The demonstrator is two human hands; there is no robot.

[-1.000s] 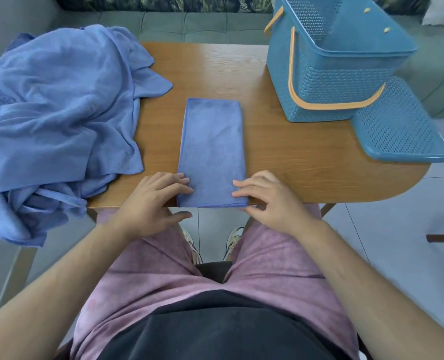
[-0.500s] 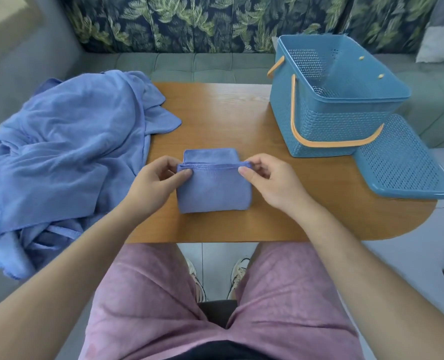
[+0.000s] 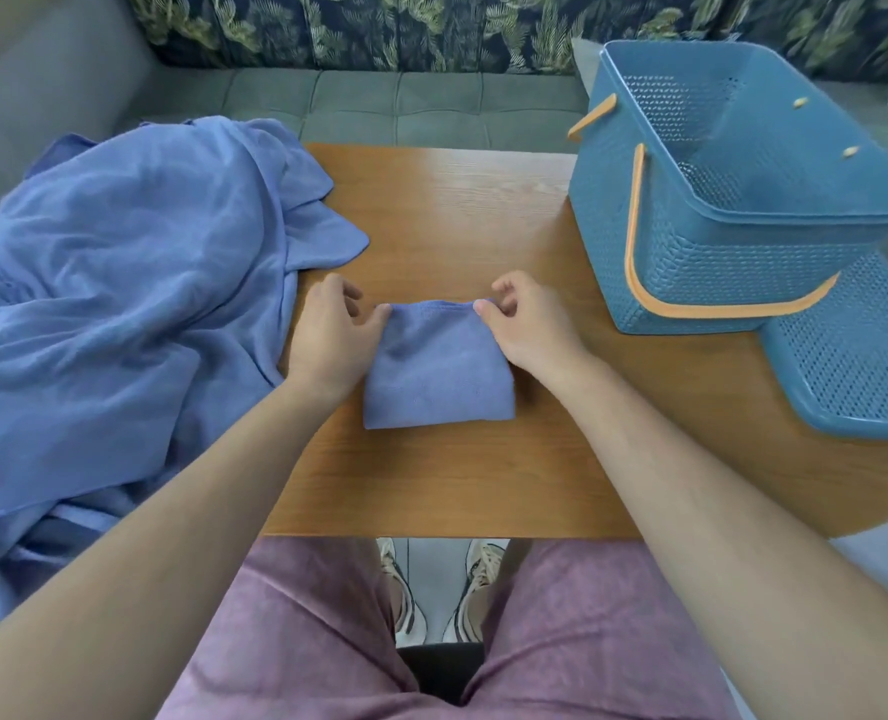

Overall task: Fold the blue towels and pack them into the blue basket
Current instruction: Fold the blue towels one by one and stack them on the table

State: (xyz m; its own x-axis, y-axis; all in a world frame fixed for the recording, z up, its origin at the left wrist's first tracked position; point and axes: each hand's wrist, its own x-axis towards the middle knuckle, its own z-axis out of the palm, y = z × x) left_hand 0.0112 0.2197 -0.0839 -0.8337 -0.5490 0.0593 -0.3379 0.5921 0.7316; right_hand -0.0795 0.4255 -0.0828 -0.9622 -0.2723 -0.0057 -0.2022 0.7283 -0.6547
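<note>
Both pinching: left hand [image 3: 330, 335] and right hand [image 3: 527, 324] each hold a far corner of the folded towel [image 3: 439, 379]. Risk: uneven release skews layers; I'd expect unfolding en route to basket [image 3: 717, 262].

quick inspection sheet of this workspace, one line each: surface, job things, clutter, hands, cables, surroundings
Surface: wooden table, bare wood showing around the work.
Job's things: folded towel lies flat mid-table; heap of unfolded towels drapes over the left edge; blue basket stands upright at the right, handle down, no towel seen inside.
Clutter: basket lid lies beside the basket at the right edge.
Hands: left hand pinches the folded towel's far left corner; right hand pinches its far right corner.
Cables: nothing seen.
Surroundings: sofa behind the table, with leaf-print cushions.
</note>
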